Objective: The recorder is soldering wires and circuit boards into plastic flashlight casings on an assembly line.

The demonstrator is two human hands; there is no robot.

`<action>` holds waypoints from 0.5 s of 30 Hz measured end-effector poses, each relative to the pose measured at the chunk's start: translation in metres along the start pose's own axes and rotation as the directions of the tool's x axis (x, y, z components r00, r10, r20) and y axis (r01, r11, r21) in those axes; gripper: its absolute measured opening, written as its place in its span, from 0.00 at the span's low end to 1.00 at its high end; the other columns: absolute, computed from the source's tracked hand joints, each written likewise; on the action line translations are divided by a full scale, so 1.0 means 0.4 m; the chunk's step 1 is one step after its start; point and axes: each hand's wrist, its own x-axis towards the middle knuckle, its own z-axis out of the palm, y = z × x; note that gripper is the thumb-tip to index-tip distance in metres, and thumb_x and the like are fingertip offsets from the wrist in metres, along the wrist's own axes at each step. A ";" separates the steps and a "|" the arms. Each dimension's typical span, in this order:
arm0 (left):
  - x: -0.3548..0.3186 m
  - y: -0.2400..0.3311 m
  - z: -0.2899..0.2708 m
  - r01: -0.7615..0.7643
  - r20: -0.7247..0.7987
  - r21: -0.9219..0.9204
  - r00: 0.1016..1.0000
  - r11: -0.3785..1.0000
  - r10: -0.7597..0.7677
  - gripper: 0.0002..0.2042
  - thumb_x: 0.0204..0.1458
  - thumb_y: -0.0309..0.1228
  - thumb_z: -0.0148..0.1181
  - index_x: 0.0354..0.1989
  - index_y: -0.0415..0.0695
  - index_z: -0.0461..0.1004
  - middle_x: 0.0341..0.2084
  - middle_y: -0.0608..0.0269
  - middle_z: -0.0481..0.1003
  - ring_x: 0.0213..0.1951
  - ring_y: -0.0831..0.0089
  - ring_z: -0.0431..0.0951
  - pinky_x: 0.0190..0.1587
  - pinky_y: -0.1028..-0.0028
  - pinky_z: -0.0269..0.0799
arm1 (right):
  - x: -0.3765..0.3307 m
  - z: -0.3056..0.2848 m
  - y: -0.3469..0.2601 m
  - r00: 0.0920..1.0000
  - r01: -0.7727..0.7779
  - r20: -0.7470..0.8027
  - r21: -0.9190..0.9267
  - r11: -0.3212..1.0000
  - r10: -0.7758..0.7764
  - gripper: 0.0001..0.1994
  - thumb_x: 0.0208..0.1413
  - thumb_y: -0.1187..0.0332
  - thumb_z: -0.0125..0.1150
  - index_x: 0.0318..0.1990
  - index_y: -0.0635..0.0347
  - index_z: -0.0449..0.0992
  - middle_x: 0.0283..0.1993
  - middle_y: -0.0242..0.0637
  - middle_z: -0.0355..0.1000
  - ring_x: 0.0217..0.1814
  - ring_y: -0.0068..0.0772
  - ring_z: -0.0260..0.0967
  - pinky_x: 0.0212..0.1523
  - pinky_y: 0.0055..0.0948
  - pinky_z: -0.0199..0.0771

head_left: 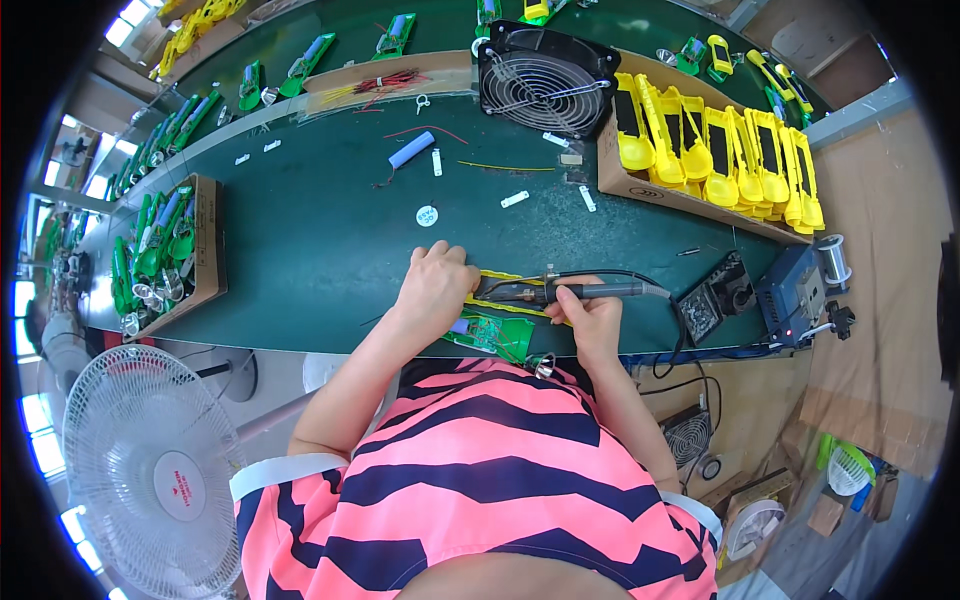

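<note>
Near the front edge of the bench, my left hand (437, 287) is closed, its curled fingers gripping the left end of a yellow plastic housing (497, 274). From the right, my right hand (592, 318) grips a soldering iron (612, 290) with a dark handle. The iron's tip points left over the inside of the housing; whether it touches anything there is too small to tell. Just below, at the bench edge, lies a green housing with a circuit board (490, 334) and a blue cell. A shiny reflector cup (543, 366) sits at its right end.
Beyond my hands lie a blue battery cell (411, 150), loose wires and small white parts. A fan (548, 80) and a box of yellow housings (640, 188) stand behind. At right are an iron stand (715, 300) and soldering station (795, 300); at left, a carton of green assemblies (208, 235).
</note>
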 end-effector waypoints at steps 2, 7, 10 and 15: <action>-0.001 0.000 0.001 -0.011 -0.013 0.003 1.000 1.000 0.011 0.03 0.38 0.25 0.54 0.19 0.45 0.74 0.21 0.63 0.66 0.32 0.66 0.67 0.34 0.69 0.60 | 0.000 0.000 0.003 1.000 -0.007 0.002 -0.004 1.000 0.007 0.05 0.49 0.77 0.53 0.34 0.69 0.70 0.22 0.38 0.70 0.21 0.22 0.68 0.21 0.16 0.66; 0.005 -0.002 0.001 -0.009 0.017 0.029 1.000 1.000 0.008 0.03 0.37 0.25 0.54 0.18 0.46 0.74 0.20 0.63 0.67 0.32 0.67 0.67 0.33 0.69 0.60 | -0.001 -0.001 0.008 1.000 0.004 0.002 -0.025 1.000 -0.004 0.05 0.49 0.77 0.53 0.35 0.69 0.70 0.23 0.38 0.70 0.22 0.21 0.69 0.20 0.14 0.66; 0.010 -0.003 0.002 0.000 0.063 0.048 0.998 0.999 -0.003 0.03 0.36 0.26 0.56 0.19 0.47 0.76 0.21 0.63 0.68 0.33 0.67 0.68 0.35 0.70 0.62 | -0.001 -0.008 0.001 1.000 0.008 0.030 -0.041 0.999 -0.007 0.06 0.50 0.76 0.53 0.35 0.69 0.69 0.23 0.39 0.70 0.22 0.22 0.68 0.21 0.16 0.67; 0.015 -0.004 0.011 -0.031 0.044 0.114 0.999 0.993 0.026 0.03 0.35 0.26 0.56 0.17 0.46 0.76 0.20 0.62 0.69 0.31 0.66 0.68 0.34 0.69 0.63 | -0.024 -0.020 -0.020 0.992 0.129 -0.011 -0.003 0.992 -0.129 0.07 0.50 0.76 0.53 0.37 0.69 0.68 0.25 0.41 0.71 0.23 0.24 0.69 0.25 0.19 0.69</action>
